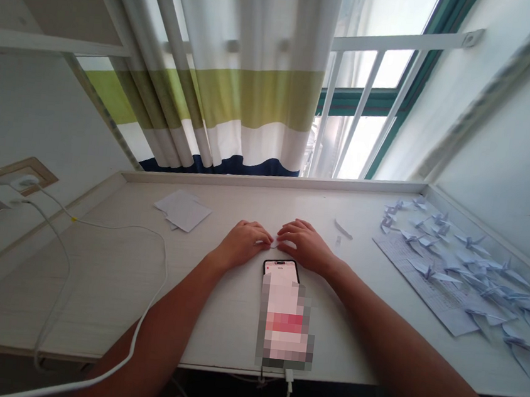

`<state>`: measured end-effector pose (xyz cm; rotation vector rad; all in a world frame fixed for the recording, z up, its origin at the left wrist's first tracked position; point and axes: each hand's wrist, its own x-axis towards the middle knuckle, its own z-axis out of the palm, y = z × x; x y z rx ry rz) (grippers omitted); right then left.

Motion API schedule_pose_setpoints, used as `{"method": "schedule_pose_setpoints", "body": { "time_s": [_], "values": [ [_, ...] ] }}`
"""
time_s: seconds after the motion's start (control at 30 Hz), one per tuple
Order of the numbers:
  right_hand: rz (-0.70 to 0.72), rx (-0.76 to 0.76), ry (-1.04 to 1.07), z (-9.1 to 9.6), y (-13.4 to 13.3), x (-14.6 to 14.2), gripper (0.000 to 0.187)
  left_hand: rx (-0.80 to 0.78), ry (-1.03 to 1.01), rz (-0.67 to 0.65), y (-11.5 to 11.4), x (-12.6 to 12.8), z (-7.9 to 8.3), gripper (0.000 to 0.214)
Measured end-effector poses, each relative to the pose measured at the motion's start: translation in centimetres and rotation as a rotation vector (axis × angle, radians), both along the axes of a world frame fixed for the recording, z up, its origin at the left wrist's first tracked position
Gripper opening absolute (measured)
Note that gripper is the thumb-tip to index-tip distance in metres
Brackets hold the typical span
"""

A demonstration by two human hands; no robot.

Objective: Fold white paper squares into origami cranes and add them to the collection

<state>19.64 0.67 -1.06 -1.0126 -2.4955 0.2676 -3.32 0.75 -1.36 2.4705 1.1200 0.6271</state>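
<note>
My left hand (pixel 244 243) and my right hand (pixel 305 245) lie on the white desk (pixel 94 288), fingertips meeting at a small piece of white paper (pixel 273 242). The paper is mostly hidden by my fingers, and its shape cannot be made out. Just below my hands, a smartphone (pixel 281 311) lies face up with its screen pixelated. A stack of white paper sheets (pixel 182 210) lies to the left of my left hand. A narrow paper strip (pixel 343 228) lies to the right of my right hand.
Several pale blue origami cranes (pixel 460 276) stand on and around a printed sheet at the right. A white cable (pixel 157 275) runs across the desk's left side from a wall socket (pixel 11 181) and another reaches the phone. A striped curtain (pixel 243 89) hangs at the window behind.
</note>
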Motion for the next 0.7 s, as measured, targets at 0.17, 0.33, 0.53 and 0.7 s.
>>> {"method": "schedule_pose_setpoints", "body": {
  "time_s": [0.17,0.33,0.53,0.7],
  "values": [
    [0.045,-0.054,0.005,-0.29,0.43,0.01,0.016,0.003,-0.018,-0.022,0.67,-0.22,-0.61,0.019],
    [0.007,-0.036,-0.01,-0.48,0.68,-0.11,0.016,0.002,-0.039,-0.019,0.79,-0.09,-0.88,0.023],
    [-0.01,-0.056,-0.003,-0.72,0.88,-0.28,0.02,-0.021,-0.082,0.003,0.79,0.03,-0.86,0.014],
    [-0.027,-0.078,0.006,-0.87,0.82,-0.33,0.02,-0.076,-0.148,0.051,0.56,0.33,-0.67,0.015]
  ]
}}
